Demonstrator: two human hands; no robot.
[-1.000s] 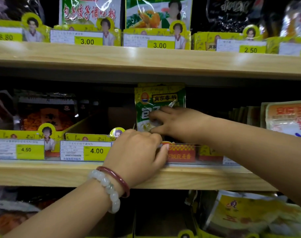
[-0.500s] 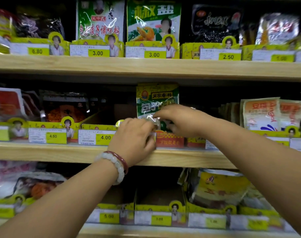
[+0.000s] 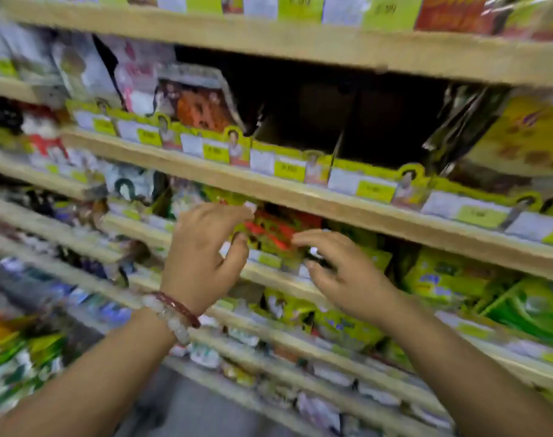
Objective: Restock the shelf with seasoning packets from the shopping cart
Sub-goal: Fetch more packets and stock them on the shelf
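The view is blurred and tilted down across several wooden shelves (image 3: 316, 203) of seasoning packets. My left hand (image 3: 205, 257), with bead bracelets on its wrist, hovers in front of a lower shelf, fingers apart and holding nothing. My right hand (image 3: 341, 272) is beside it, fingers spread and also holding nothing. Between and behind the two hands stands a red and green packet (image 3: 273, 234) on the shelf. No shopping cart is in view.
A dark bare gap (image 3: 347, 121) shows on the shelf above the hands, behind yellow price tags (image 3: 287, 167). Orange packets (image 3: 202, 105) stand to its left and a yellow bag (image 3: 521, 137) to its right. Green and yellow packets (image 3: 442, 279) fill the lower right shelves.
Both hands have let go of the green packet on the upper shelf and come away open. The view has swung down and tilted, so lower shelves now fill the frame.
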